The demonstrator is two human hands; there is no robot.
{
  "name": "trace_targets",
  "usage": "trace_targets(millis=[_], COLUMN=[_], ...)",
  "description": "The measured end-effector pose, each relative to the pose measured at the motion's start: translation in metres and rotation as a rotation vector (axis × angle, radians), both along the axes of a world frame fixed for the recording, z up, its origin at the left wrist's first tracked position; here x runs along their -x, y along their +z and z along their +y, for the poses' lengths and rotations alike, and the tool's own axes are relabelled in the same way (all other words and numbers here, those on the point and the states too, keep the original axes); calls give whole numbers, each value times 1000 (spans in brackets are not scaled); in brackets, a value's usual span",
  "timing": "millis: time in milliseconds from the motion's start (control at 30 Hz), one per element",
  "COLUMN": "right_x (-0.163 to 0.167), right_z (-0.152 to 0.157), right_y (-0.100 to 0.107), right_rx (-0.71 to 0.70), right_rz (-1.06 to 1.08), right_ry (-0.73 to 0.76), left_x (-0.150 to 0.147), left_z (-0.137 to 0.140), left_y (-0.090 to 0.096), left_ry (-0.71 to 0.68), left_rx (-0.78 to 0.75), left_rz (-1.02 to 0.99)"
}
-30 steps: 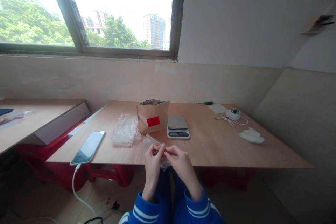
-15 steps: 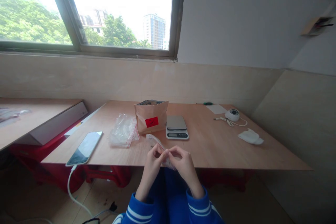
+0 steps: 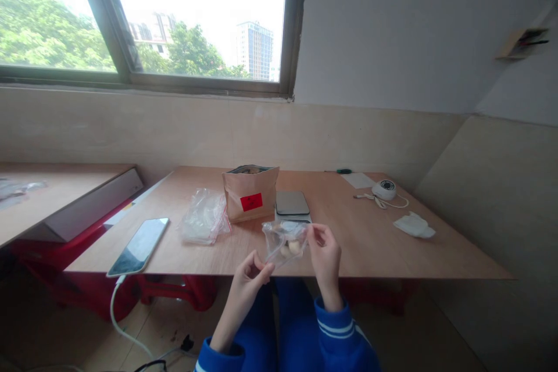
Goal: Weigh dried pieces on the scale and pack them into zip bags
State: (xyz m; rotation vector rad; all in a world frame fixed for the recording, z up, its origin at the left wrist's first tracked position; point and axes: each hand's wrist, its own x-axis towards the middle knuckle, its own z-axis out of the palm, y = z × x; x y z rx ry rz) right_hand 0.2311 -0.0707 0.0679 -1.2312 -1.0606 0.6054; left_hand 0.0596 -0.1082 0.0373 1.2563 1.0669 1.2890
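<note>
A small clear zip bag (image 3: 279,238) with several pale, rounded pieces inside is stretched between my two hands over the table's front edge. My left hand (image 3: 251,273) pinches its near left corner between thumb and fingers. Higher up, my right hand (image 3: 325,250) grips the right corner. Behind the zip bag stands an open brown paper pouch (image 3: 250,189) with a red label; its contents are mostly hidden. A kitchen scale (image 3: 293,203) is beside the pouch, its front partly covered by the zip bag.
Left of the pouch lies a pile of clear plastic bags (image 3: 201,218). A phone (image 3: 138,247) with a white cable rests at the left front. On the right are a white camera-like device (image 3: 384,189), a crumpled tissue (image 3: 414,225), white paper (image 3: 358,180) and a green-handled tool (image 3: 344,171).
My hands have moved apart, the right one up and to the right. The zip bag, earlier bunched between them, is now spread and tilted, showing the pale pieces.
</note>
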Motion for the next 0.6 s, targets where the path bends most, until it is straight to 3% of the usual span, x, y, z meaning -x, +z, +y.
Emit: trace_targets(millis=[233, 333, 433, 500, 600], right_x=[12, 21, 27, 28, 27], right_z=[28, 48, 64, 68, 67], right_y=[36, 37, 31, 28, 26], right_rx=[-35, -8, 73, 41, -138], right_rz=[-16, -13, -105, -238, -417], right_ry=[258, 413, 524, 469, 331], left_x=[11, 10, 7, 6, 7], left_z=[29, 46, 61, 67, 74], left_y=[-12, -19, -26, -29, -33], left_ry=[-53, -159, -151, -82, 17], left_rx=[31, 79, 84, 89, 43], left_rz=[-154, -202, -230, -206, -154])
